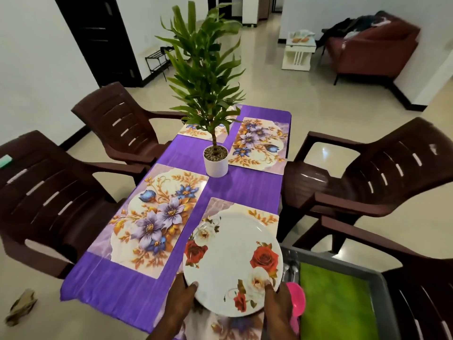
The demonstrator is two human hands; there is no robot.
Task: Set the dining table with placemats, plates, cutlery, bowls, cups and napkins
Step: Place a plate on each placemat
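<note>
Round white rose-printed plate point(232, 263): both hands' grips, left hand point(182, 294) and right hand point(277, 299), clasp its near rim over floral placemat point(263, 217) on purple-clothed bench point(242, 187).

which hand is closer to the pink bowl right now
Right. The right hand grips the plate at its near right rim, just beside the pink bowl. The left hand grips the plate's near left rim, across the plate from the bowl.
</note>
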